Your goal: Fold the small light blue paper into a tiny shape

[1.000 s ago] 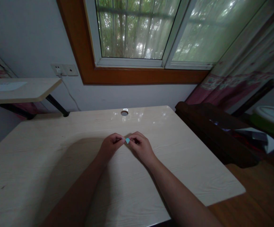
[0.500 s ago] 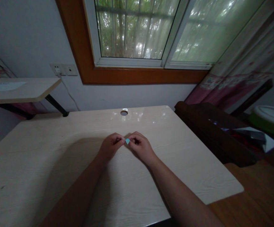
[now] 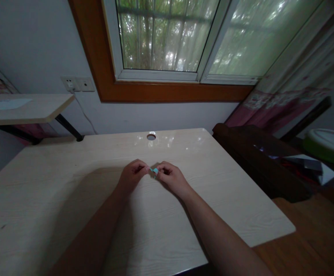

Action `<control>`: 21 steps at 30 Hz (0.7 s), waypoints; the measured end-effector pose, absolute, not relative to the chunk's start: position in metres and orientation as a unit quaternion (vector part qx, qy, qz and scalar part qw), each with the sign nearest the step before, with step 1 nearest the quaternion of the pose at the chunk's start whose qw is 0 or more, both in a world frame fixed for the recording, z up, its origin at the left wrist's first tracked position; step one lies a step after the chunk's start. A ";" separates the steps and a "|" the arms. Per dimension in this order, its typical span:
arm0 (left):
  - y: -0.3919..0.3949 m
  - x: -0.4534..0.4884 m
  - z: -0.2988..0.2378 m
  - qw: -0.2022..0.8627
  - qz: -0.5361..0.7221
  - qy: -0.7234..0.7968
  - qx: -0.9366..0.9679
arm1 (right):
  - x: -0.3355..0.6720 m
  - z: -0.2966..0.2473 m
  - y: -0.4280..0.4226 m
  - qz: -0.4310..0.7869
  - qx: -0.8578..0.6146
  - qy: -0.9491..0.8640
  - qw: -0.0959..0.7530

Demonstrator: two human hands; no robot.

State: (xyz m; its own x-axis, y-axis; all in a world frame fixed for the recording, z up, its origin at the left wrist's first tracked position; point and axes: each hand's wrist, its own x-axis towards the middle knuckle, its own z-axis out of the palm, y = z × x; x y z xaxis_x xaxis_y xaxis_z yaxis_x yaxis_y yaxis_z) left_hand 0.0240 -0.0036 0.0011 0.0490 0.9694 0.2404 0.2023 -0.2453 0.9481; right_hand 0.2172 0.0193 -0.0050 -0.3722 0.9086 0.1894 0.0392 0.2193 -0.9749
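Observation:
A small turquoise piece (image 3: pixel 155 171), perhaps folded paper, shows between my two hands above the pale wood-grain desk (image 3: pixel 227 191). My right hand (image 3: pixel 171 178) pinches it between thumb and fingers. From the left, my left hand (image 3: pixel 132 175) is closed in a pinch at a thin turquoise tip that reaches toward its fingertips. A tiny turquoise bit shows just below the piece. The fingers partly hide it, and its exact kind is too small to make out.
A round cable hole (image 3: pixel 151 137) lies near the desk's back edge. At the left stands a raised shelf (image 3: pixel 48 109) on black legs. Dark wooden furniture (image 3: pixel 250 157) stands to the right, with a green-rimmed container (image 3: pixel 328 147) beyond it. A white cord (image 3: pixel 85 115) hangs from the wall socket.
My left hand has drawn slightly left and up, widening the gap between the fingertips. More of the turquoise piece shows, with a thin tip toward the left hand.

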 end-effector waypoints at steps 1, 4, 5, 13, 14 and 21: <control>-0.003 0.024 0.001 0.391 0.499 0.473 0.611 | 0.217 -0.006 0.020 0.520 -0.366 -0.642 0.428; -0.003 0.024 0.000 0.398 0.495 0.464 0.618 | 0.217 -0.007 0.020 0.552 -0.378 -0.606 0.430; -0.003 0.025 0.000 0.397 0.491 0.464 0.621 | 0.217 -0.007 0.021 0.558 -0.380 -0.600 0.429; -0.005 0.029 0.001 0.392 0.464 0.496 0.621 | 0.217 -0.006 0.021 0.551 -0.366 -0.633 0.403; -0.005 0.029 0.001 0.399 0.462 0.493 0.620 | 0.217 -0.006 0.021 0.550 -0.360 -0.638 0.400; -0.007 0.027 0.004 0.462 0.468 0.471 0.588 | 0.217 -0.002 0.020 0.545 -0.348 -0.656 0.390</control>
State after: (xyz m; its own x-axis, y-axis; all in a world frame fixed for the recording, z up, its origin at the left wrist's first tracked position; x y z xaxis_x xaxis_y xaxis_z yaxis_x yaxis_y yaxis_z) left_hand 0.0267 -0.0073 0.0042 0.1175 0.9864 0.1146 0.1219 -0.1288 0.9841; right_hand 0.2174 0.0195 -0.0015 -0.4540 0.8809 0.1334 0.0311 0.1653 -0.9858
